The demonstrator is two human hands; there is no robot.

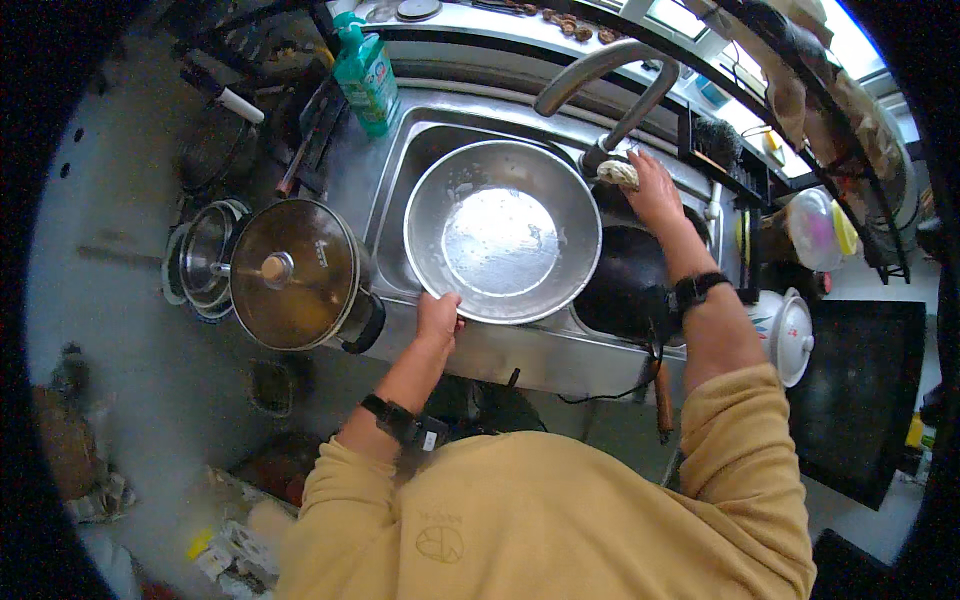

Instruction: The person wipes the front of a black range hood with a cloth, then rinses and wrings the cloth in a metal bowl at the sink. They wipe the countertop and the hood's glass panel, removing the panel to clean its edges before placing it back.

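A wide stainless steel basin (501, 232) lies over the left bowl of a metal sink (390, 217), its inside wet and shiny. My left hand (439, 315) grips the basin's near rim, thumb on top. By the base of the curved faucet (600, 75), my right hand (654, 191) is on a pale, crumpled cloth or scrubber (618, 174); the fingertips are partly hidden, so the hold is not certain. Under my right forearm a dark wok (622, 277) sits in the right part of the sink, with a wooden handle (663, 401) pointing towards me.
Left of the sink stands a pot with a glass lid (294, 274), beside stacked metal bowls (206, 259). A green pump bottle (366, 79) is at the back left corner. A white lidded pot (784, 337) stands at the right, below a dark rack (847, 142).
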